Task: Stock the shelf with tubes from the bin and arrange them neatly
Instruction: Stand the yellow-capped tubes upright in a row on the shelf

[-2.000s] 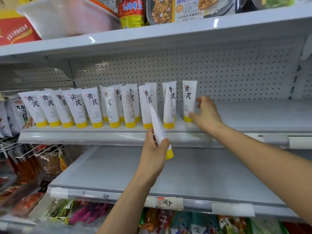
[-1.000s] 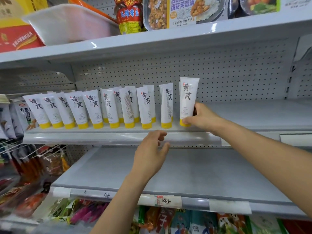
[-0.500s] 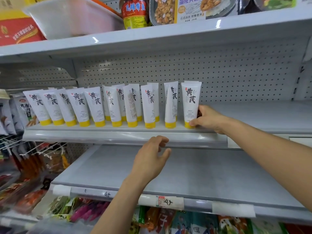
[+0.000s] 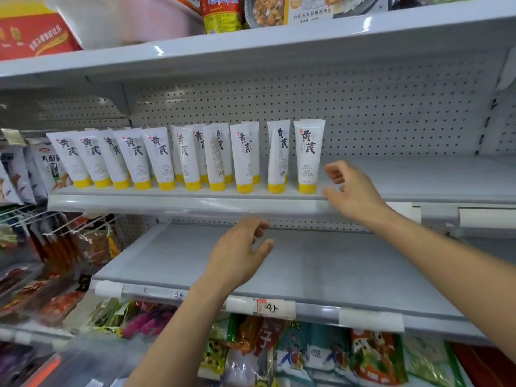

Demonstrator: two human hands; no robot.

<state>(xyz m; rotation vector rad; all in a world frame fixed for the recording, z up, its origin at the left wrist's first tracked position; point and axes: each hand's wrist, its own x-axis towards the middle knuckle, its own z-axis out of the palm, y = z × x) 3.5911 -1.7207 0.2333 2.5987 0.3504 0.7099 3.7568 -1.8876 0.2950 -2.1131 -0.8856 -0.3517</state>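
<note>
The tubes (image 4: 178, 160) stood cap-down in a row on the middle shelf (image 4: 418, 177), across the left and centre of the frame. The end tube (image 4: 308, 157) was upright and faced forward. Both hands were empty with fingers loosely spread. The right hand (image 4: 354, 191) hung just beside the end tube without touching it, and the left hand (image 4: 240, 255) hovered at centre frame in front of the lower shelf (image 4: 335, 263).

The likely trouble was a knock. Each tube balanced on a narrow yellow cap, and those at the left leaned, so a brush from the right hand could tip the end tube and send its neighbours over in turn. The second tube from the right (image 4: 279, 157) was turned partly sideways, as were some mid-row, which probably called for straightening.

A white tub (image 4: 120, 20) sat on the top shelf at upper left, its contents hidden. The bin could not be made out for certain; a blurred clear shape lay at lower left.
</note>
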